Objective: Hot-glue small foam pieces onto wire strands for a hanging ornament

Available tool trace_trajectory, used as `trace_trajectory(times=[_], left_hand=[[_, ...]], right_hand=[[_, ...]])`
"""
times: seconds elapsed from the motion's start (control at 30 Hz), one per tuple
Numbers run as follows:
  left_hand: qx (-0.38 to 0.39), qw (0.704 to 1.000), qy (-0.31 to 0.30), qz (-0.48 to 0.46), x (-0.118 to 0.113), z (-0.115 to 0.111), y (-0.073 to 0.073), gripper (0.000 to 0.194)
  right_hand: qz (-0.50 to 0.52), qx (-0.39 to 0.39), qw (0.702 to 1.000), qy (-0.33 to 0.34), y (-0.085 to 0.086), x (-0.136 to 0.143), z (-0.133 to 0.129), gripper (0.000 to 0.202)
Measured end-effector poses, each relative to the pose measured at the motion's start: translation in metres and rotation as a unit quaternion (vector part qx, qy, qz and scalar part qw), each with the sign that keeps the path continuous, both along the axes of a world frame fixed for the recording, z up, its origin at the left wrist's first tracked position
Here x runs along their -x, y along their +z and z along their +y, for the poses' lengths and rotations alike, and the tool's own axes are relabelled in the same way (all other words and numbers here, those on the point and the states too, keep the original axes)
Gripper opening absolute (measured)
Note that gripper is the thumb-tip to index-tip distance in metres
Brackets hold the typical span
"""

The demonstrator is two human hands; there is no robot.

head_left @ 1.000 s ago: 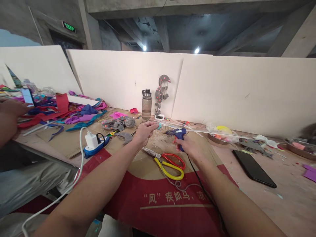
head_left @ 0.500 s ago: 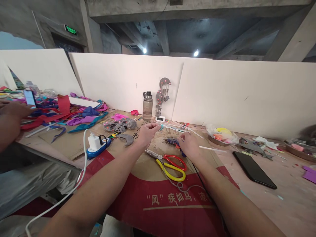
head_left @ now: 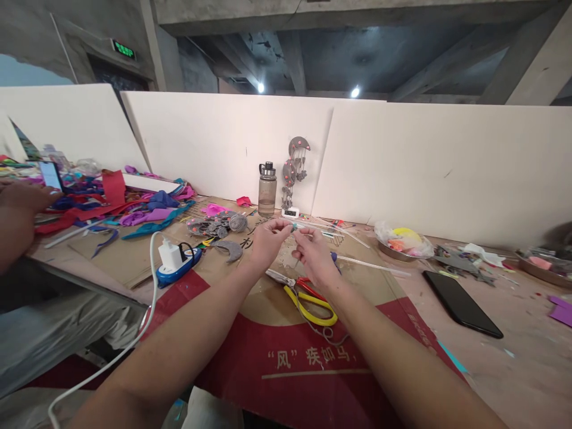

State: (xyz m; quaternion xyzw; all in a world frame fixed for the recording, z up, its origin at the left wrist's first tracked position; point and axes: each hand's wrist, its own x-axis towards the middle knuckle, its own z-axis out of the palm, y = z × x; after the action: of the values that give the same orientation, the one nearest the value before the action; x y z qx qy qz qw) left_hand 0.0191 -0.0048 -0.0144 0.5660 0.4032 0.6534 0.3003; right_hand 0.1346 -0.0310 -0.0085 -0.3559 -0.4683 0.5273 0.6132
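R hand [head_left: 313, 253] has moved off the glue gun [head_left: 334, 257] to the teal bit [head_left: 294, 227], over the cardboard [head_left: 263, 305] near its far edge. L hand [head_left: 267, 243] pinches the bit; can't tell if R grips too. Best to press softly w/ fingertips off any hot glue.

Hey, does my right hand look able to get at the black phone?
Probably yes: the phone lies uncovered, off to the right of your right hand, though its fingers look busy at the teal piece.
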Motion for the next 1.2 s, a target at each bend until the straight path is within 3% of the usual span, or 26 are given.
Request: trace_trajectory(times=[0.13, 0.33, 0.47, 0.83, 1.2], left_hand=[[0.073, 0.987, -0.078, -0.12, -0.003, 0.004, -0.003, 0.023], [0.157, 0.962, -0.144, -0.173, -0.004, -0.001, 0.004, 0.032], [0.155, 0.965, -0.147, -0.156, -0.005, -0.001, 0.004, 0.029], [0.061, 0.992, -0.111, -0.018, -0.007, 0.001, 0.001, 0.021], [0.06, 0.992, -0.105, 0.031, -0.007, -0.001, 0.002, 0.017]], right_hand=[[-0.152, -0.096, 0.979, -0.092, -0.005, -0.007, 0.004, 0.019], [-0.284, -0.14, 0.932, -0.174, -0.002, -0.016, 0.003, 0.013], [-0.321, -0.164, 0.913, -0.193, 0.0, -0.019, 0.001, 0.014], [-0.381, -0.21, 0.873, -0.222, 0.0, -0.025, 0.003, 0.013], [-0.38, -0.204, 0.872, -0.231, 0.003, -0.028, 0.003, 0.013]])
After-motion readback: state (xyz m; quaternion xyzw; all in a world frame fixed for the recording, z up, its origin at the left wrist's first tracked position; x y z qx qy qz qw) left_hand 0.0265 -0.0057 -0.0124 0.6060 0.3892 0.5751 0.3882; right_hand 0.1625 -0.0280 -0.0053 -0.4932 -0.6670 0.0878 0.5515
